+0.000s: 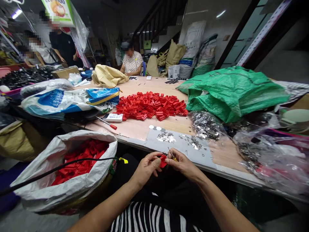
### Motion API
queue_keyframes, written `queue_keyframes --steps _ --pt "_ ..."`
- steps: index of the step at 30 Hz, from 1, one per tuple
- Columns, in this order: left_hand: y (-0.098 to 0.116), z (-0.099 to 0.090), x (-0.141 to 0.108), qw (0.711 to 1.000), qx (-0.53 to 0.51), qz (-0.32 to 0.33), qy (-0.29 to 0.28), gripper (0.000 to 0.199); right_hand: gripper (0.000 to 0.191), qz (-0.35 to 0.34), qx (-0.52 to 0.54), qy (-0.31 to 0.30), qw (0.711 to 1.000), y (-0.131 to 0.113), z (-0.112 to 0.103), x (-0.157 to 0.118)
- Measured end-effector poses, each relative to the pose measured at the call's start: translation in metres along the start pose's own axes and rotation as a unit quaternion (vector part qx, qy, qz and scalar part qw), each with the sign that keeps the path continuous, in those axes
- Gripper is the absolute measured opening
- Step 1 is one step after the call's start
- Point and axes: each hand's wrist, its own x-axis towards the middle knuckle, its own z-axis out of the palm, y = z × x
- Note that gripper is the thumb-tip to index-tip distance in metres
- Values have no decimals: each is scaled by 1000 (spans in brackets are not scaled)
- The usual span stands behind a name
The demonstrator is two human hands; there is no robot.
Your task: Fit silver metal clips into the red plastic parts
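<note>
My left hand [150,166] pinches a small red plastic part [163,161] just over the table's front edge. My right hand [180,163] meets it there, its fingers closed on a thin pointed metal tool with a yellow handle [175,158]; the tool's exact kind is hard to make out. Right thumb and red part are close together, perhaps touching. Beyond the hands, small shiny metal pieces [166,137] lie on a grey sheet [154,141]. A large heap of similar red plastic parts [151,105] covers the middle of the table.
At left stands an open white sack [36,183] of red parts, with a black cord [60,164] crossing it. A red-handled screwdriver [107,123] lies near a white box [113,117]. Right are a green sack [231,90] and bagged metal pieces [209,125]. A person [132,61] sits opposite.
</note>
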Motion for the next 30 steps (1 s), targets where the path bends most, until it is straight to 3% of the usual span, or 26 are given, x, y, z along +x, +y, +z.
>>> queue_keyframes --steps 2,4,7,11,19,30 --pt "-1 1 -2 983 137 114 36 47 40 -4 -1 19 1000 4 1 0" --pt "-2 1 -3 947 238 207 58 43 40 -15 2 27 1000 7 4 -1" --pt "-5 2 -2 915 292 267 78 30 40 -17 33 24 999 7 9 -4" --pt "-8 0 -1 911 301 263 99 30 39 -10 56 32 998 3 12 -9" --pt "-7 2 -2 908 305 273 85 28 38 -50 -31 77 995 4 11 -12" --pt "-16 -2 -8 919 285 268 50 25 39 25 107 3 994 10 21 -25"
